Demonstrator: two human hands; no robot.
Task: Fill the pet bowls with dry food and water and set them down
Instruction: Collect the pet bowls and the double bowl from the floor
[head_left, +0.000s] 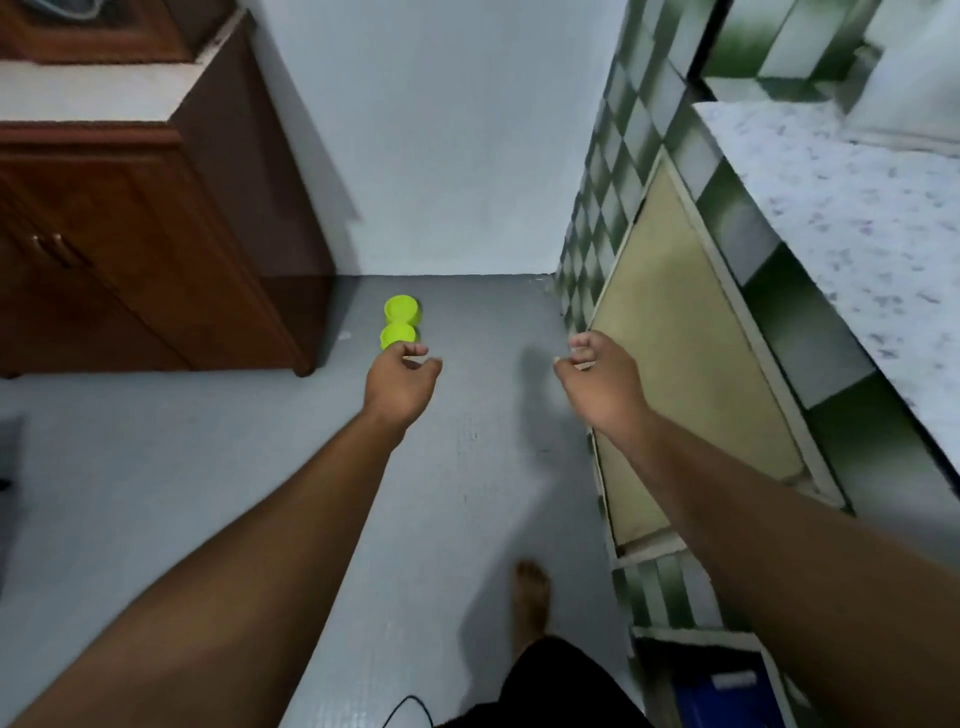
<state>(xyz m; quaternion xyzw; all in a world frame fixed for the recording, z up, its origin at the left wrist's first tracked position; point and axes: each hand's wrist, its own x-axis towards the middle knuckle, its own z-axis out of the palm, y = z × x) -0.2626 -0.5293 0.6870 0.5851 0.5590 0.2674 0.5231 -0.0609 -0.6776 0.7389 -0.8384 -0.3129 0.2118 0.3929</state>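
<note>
Two bright green pet bowls sit side by side on the grey floor near the far wall; the far bowl (402, 307) is fully visible, while the near bowl (397, 334) is partly covered by my left hand (401, 383). That hand reaches forward with loosely curled fingers and holds nothing. My right hand (597, 378) is stretched out further right, fingers also loosely curled and empty, well apart from the bowls. What the bowls contain cannot be made out from here.
A dark wooden cabinet (156, 234) stands on the left, close to the bowls. On the right runs a green-and-white tiled counter (857, 234) with a beige door (675, 338) beneath. My bare foot (531, 597) is on the floor.
</note>
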